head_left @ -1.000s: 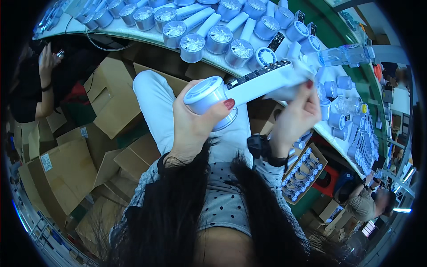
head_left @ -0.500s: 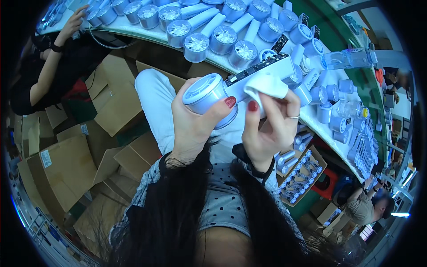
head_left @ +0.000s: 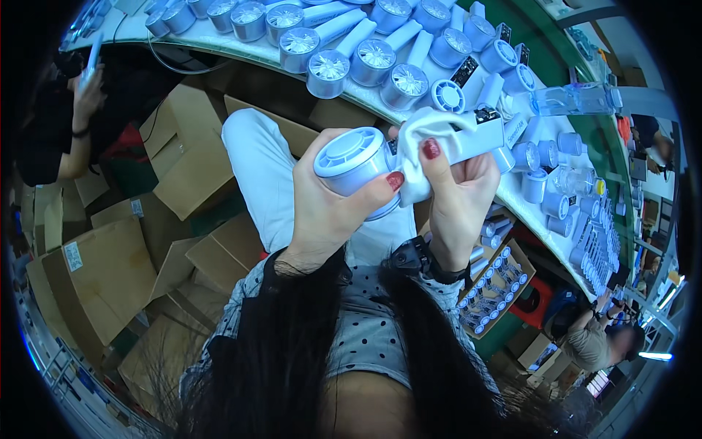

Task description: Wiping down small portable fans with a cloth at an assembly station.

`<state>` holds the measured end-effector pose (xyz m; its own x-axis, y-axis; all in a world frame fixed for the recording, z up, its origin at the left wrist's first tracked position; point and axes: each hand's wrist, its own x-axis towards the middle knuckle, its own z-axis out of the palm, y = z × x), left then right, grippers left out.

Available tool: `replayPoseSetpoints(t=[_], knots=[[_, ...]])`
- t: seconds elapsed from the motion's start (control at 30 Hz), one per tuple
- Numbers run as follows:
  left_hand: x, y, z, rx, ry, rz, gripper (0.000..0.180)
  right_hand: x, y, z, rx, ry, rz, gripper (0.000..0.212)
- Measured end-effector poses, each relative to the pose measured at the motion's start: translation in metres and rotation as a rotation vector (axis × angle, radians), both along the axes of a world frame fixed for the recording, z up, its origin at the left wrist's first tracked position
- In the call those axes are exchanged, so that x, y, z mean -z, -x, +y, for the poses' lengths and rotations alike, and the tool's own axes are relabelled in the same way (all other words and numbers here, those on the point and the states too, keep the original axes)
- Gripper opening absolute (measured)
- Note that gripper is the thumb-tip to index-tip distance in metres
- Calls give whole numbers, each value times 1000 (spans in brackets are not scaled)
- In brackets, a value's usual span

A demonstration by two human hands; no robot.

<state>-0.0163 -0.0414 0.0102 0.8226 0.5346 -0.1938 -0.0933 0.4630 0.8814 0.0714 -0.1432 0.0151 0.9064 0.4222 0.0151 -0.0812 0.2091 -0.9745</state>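
Note:
My left hand (head_left: pixel 320 212) grips the round head of a pale handheld fan (head_left: pixel 352 155), its slotted round face turned up. The fan's handle points right, and a bit of dark circuit board (head_left: pixel 485 115) shows near its far end. In my right hand (head_left: pixel 459 208) a white cloth (head_left: pixel 415 157) is folded over the handle and pressed on it, with the thumb on top. The cloth hides the middle of the handle and most of the board. Both hands hold the fan above my lap, in front of the table edge.
Several similar fans (head_left: pixel 327 72) with clear round heads lie along the curved table (head_left: pixel 219 45). A clear plastic bottle (head_left: pixel 574 99) lies at the right. Below the table stands a carton (head_left: pixel 523 267) with rows of small parts. Open cardboard boxes (head_left: pixel 102 271) fill the left floor. A co-worker (head_left: pixel 62 139) sits at far left.
My right hand has gone from pinching the cloth beside the handle to wrapping it over the handle, covering most of the circuit board. The co-worker at left now holds up a pale long object.

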Motion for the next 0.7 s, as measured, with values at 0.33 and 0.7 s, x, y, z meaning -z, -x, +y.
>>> replayPoseSetpoints(t=[0.33,0.7], knots=[[-3,0,2,-20,-63,45,51,-2,8,4,16,-148,79,40],[-8,1,2,-73,-40,53,46,28,-10,-12,408,13,9,34]])
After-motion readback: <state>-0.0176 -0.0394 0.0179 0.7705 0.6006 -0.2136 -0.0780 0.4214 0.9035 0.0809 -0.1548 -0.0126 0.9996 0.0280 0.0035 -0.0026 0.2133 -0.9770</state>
